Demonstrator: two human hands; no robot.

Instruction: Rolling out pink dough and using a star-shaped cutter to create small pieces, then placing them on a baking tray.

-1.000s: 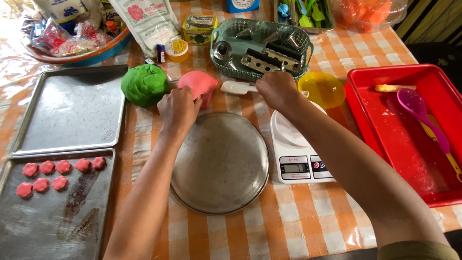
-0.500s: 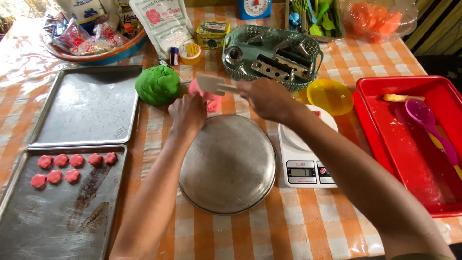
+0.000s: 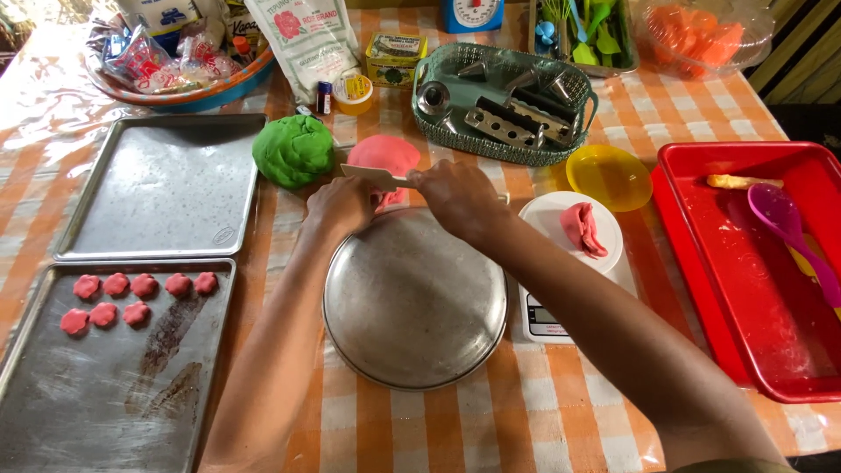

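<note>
My right hand [image 3: 455, 194] grips a white plastic knife [image 3: 368, 175] and holds its blade across the pink dough lump [image 3: 385, 153]. My left hand [image 3: 343, 203] rests against the near side of that pink lump, just behind the round metal pan [image 3: 416, 302]. A green dough ball [image 3: 293, 151] sits left of the pink one. A small piece of pink dough [image 3: 580, 228] lies on the white kitchen scale [image 3: 561, 263].
Two metal baking trays lie at the left; the near tray [image 3: 114, 377] carries several pink dough pieces [image 3: 140, 293], the far tray [image 3: 162, 188] is bare. A red tray [image 3: 753, 271] with a purple spoon is at right. A yellow bowl [image 3: 609, 175] and green tool basket [image 3: 504, 105] stand behind.
My right hand picked up the white knife from beside the pink dough and brought it over the lump. A pink dough piece now shows on the scale.
</note>
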